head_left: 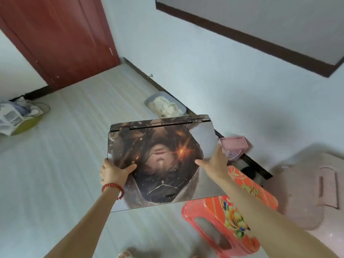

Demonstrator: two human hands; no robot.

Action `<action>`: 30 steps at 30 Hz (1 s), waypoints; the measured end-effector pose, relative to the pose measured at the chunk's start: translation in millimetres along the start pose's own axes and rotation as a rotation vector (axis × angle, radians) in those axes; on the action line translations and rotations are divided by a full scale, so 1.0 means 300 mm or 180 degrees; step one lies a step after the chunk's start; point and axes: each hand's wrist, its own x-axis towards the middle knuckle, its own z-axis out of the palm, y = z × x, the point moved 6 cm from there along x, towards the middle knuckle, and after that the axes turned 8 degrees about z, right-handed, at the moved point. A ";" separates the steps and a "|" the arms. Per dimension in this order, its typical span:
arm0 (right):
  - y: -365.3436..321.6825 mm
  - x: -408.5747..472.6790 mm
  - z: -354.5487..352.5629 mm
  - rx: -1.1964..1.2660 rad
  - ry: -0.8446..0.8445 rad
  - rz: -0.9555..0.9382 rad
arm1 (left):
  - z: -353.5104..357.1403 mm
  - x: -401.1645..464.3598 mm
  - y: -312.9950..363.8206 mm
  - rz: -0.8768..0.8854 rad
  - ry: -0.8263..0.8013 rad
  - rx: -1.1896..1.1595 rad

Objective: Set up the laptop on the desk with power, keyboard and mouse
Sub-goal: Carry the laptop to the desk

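Laptop [160, 161] closed, lid up, printed skin covering the lid, hinge edge away from the person; carried in the air over the floor [65, 146], roughly level, not resting on anything.

Left hand [114, 173] clamped on the laptop's left edge, thumb lying on the lid, fingers under and out of sight; red bead bracelet [112, 189] at that wrist. Right hand [214, 161] holding the right edge the same way, thumb on top, fingers hidden beneath; both arms stretched forward.

Just right of the laptop and below it, a red plastic stool [223, 220] with a flower print; the right forearm crosses above it. Beyond that, a small pink box [233, 144] by the wall and a pale pink, blurred shape at the right edge, cannot tell what. Farther off, a grey tray [165, 104] of white stuff against the skirting; a red door [61, 38] at upper left; cables and a striped bag [13, 116] on the floor at far left.

Progress, as a judgement: very early; laptop is only in transit. No desk in view, no charger, keyboard or mouse identifiable. Left to do: set the laptop down, open it, plug in power, lay out keyboard and mouse.
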 end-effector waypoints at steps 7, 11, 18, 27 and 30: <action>-0.642 -0.311 0.492 -0.0285 -0.0529 -0.0661 | -0.746 0.158 -0.307 -0.0272 0.0905 -0.0293; -0.939 -0.528 0.841 -0.0325 -0.0916 -0.0950 | -1.151 0.223 -0.541 -0.0523 0.1368 -0.0269; -1.356 -0.832 1.381 -0.0511 -0.1463 -0.1483 | -1.667 0.297 -0.893 -0.1081 0.1967 -0.0308; -1.929 -1.083 2.088 -0.0837 -0.2063 -0.2064 | -2.184 0.569 -1.245 -0.1667 0.2647 -0.0243; -2.198 -1.163 2.352 -0.0891 -0.2296 -0.2239 | -2.407 0.742 -1.336 -0.1838 0.2891 -0.0298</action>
